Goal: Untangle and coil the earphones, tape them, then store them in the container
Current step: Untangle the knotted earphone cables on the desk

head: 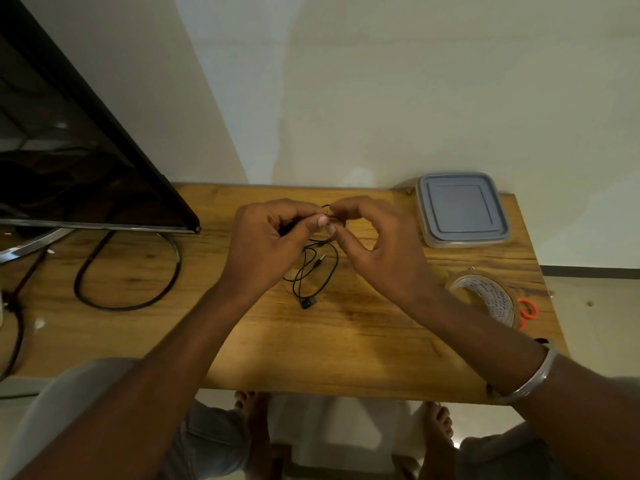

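Left hand [266,240] and right hand [377,251] pinch earphones [308,302], loops hanging below fingers [322,221].

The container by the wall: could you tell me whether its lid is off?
No, the grey lid sits closed on top of the container.

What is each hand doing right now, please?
Left hand: pinches the thin black earphone cable.
Right hand: pinches the same cable.

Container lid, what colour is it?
Grey-blue lid, seated on a translucent container at the far right of the table. Head view shows it.
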Available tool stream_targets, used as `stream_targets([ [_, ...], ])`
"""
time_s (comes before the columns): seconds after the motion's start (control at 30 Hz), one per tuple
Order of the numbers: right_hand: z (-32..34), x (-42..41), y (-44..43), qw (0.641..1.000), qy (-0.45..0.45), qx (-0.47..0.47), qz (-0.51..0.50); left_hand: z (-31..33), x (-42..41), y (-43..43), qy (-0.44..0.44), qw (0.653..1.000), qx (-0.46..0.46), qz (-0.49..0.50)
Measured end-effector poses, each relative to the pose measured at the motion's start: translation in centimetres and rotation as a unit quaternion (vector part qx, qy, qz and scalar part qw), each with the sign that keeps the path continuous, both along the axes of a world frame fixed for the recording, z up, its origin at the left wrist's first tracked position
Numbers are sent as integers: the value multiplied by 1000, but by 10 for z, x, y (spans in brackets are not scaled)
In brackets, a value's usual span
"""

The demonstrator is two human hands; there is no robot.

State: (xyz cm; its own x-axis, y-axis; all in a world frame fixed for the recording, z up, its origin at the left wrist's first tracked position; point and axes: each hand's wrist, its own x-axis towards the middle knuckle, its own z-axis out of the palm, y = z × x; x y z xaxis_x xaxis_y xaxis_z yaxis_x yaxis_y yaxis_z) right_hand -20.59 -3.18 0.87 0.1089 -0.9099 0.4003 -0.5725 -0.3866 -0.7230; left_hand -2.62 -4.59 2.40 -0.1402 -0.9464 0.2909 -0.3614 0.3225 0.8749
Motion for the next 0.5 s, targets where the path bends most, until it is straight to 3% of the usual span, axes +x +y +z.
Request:
stream_targets([
  [0.5,-2,-4,-2,996,-10,-71,44,-2,1,0,-23,997,16,-70],
])
